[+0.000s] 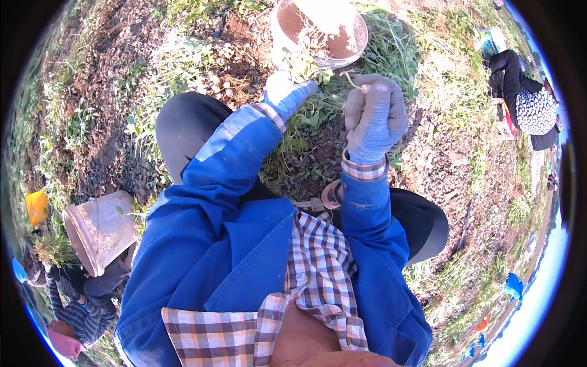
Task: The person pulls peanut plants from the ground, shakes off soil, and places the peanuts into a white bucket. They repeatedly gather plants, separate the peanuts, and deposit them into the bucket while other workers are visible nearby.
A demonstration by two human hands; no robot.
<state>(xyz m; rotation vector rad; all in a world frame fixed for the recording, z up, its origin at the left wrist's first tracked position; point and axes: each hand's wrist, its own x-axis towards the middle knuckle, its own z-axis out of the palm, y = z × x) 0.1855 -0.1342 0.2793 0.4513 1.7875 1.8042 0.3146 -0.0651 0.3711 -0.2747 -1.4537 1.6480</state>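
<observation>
My gloved left hand (289,94) is closed around the leafy stems of a green plant (305,68), which looks like a peanut plant. Its pale, tangled roots lie over the near side of a white bucket (360,43). Something bright and overexposed (325,16) lies across the bucket's mouth; I cannot tell what it is. To the right of the bucket, my gloved right hand (376,112) pinches a small pale piece with a thin curved stalk (352,81), perhaps a pod. Pulled green stems (316,114) lie on the soil beneath both hands.
Pale pods (224,85) lie scattered on the soil left of the bucket. A second bucket (101,229) lies tilted at my left, beside a seated person (82,312). Another person (527,98) crouches far right near containers. A blue bag (512,286) lies lower right.
</observation>
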